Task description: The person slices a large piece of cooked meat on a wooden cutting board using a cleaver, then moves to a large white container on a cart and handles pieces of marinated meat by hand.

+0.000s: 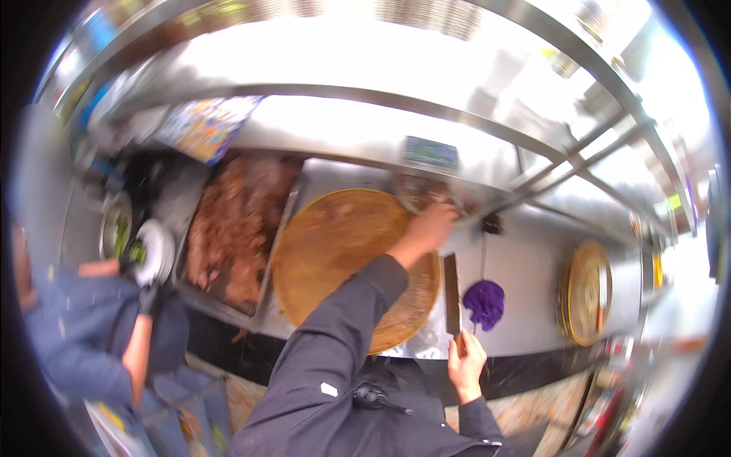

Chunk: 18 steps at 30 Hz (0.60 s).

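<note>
My left hand [431, 225] reaches across a large round wooden chopping board [342, 251] to the rim of a bowl [408, 200]. Dark, reddish-brown contents, perhaps meat, show in the bowl. My left fingertips are blurred, so whether they hold anything is unclear. In my right hand [468, 365] is the wooden handle of a cleaver [452, 294]. Its broad blade points away from me, just right of the board. A bunched purple cloth [484, 303] lies on the steel counter, right of the blade.
Left of the board, a metal tray [268, 274] holds heaped brown meat [228, 228]. A co-worker [103, 331] in dark gloves holds white plates [154, 251] beside a bowl of greens [116, 225]. A steel shelf [365, 97] overhangs the counter. Round boards [585, 297] with a knife [602, 291] stand right.
</note>
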Tool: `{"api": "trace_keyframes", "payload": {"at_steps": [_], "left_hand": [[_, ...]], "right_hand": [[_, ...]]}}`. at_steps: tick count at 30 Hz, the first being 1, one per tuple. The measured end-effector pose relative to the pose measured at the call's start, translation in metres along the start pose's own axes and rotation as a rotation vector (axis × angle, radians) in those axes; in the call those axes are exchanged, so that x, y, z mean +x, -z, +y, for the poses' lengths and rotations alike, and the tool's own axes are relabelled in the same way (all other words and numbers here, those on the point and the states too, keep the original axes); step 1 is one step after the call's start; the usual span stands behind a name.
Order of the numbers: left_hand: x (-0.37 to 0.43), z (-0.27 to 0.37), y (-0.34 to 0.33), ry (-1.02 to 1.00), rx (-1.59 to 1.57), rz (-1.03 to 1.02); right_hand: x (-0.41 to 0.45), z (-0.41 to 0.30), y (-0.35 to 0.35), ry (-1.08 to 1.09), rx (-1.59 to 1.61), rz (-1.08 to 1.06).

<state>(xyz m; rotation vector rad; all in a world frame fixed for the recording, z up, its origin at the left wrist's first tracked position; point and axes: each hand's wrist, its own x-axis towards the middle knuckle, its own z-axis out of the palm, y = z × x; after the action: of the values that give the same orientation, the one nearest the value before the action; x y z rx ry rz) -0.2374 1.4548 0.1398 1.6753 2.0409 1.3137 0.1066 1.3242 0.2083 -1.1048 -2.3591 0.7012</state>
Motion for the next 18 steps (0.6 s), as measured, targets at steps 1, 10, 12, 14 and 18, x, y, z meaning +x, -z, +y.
{"api": "trace_keyframes", "payload": {"at_steps": [1,10,12,14,18], "left_hand": [[-0.007,0.015,0.013,-0.165,-0.08,0.22],[-0.284,0.034,0.167,0.379,-0.163,0.246],[-0.37,0.048,0.203,0.503,-0.17,0.327],[-0.467,0.051,0.235,0.652,-0.047,0.404],[-0.668,0.079,0.268,1.108,0.174,0.657]], "right_hand": [[-0.009,-0.008,-0.002,0.039,-0.039,-0.004],[-0.055,-0.023,-0.073,0.351,-0.211,-0.238],[-0.052,-0.02,-0.082,0.398,-0.229,-0.309],[-0.046,-0.02,-0.094,0.481,-0.249,-0.389],[-0.031,-0.022,-0.108,0.618,-0.276,-0.468]]}}
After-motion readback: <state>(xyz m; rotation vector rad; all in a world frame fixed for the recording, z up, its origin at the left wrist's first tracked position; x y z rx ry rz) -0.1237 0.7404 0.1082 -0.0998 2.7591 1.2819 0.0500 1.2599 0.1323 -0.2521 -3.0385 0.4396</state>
